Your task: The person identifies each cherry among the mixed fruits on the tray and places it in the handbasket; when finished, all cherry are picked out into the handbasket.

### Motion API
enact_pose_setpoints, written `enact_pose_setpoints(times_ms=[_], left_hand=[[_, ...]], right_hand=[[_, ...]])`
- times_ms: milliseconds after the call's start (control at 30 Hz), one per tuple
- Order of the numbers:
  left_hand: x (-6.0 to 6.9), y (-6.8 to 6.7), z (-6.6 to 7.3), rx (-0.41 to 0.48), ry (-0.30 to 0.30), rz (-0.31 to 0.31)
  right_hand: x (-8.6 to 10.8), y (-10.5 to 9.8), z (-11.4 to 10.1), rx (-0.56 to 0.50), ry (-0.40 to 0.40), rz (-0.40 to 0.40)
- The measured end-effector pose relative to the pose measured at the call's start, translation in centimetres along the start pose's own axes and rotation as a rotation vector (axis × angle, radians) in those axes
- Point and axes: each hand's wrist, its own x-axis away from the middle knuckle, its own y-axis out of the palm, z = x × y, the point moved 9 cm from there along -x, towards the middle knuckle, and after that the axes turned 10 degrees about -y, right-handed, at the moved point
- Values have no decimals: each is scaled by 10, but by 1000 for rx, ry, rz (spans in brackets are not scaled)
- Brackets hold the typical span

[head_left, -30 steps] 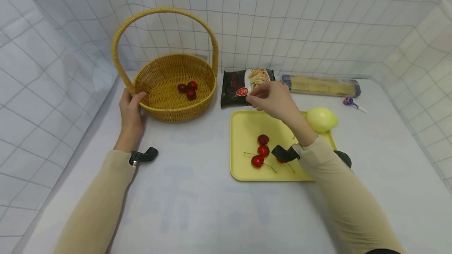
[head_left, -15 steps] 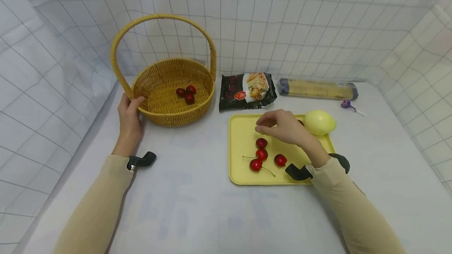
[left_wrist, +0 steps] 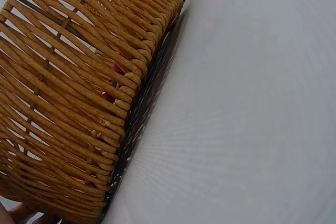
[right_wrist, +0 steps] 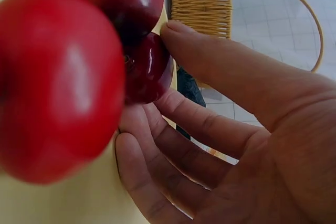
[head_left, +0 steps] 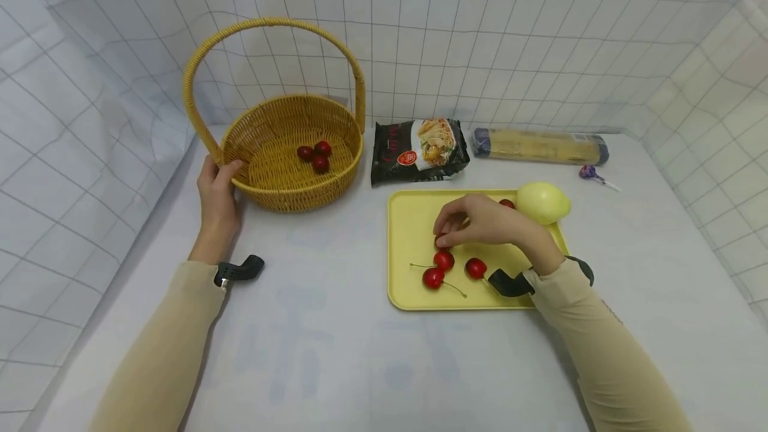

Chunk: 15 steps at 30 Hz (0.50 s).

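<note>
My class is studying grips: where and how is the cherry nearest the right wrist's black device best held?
The cherry is probably best pinched from above across its round body, thumb and fingers flanking the stem: other cherries lie clear of it, and its stem points to the near right.

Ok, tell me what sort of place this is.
Probably a staged tabletop setup: wrinkled, grid-patterned sheeting hangs behind a white tabletop, which holds a wicker basket and a yellow tray.
</note>
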Motion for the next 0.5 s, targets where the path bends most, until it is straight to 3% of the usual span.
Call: enact_pose_setpoints(times_ms=[500], left_hand=[[-2, 1, -2, -4, -7, -3]], right_hand=[[1, 2, -6, 79, -32, 0]])
